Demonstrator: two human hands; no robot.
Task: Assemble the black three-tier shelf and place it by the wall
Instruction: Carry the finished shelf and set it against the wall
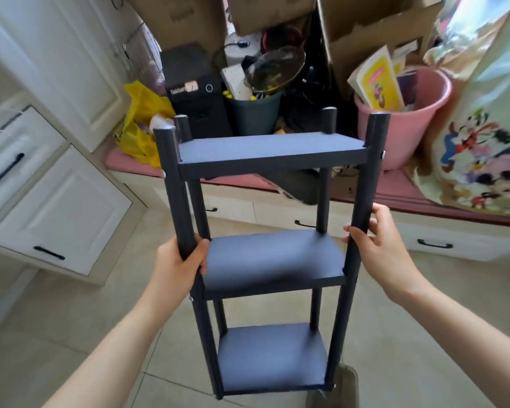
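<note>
Matt black shelf [273,262]; glossy pink plastic bucket [407,125]; brown cardboard boxes [365,28].

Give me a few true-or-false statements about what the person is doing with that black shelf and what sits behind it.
1. The left hand grips a front post of the black shelf. True.
2. Only two boards are fitted on the shelf. False: three boards are in place.
3. The right hand hangs free of the shelf. False: its fingers curl round the right front post.
4. A pink bucket stands beyond the shelf, to the right. True.
</note>
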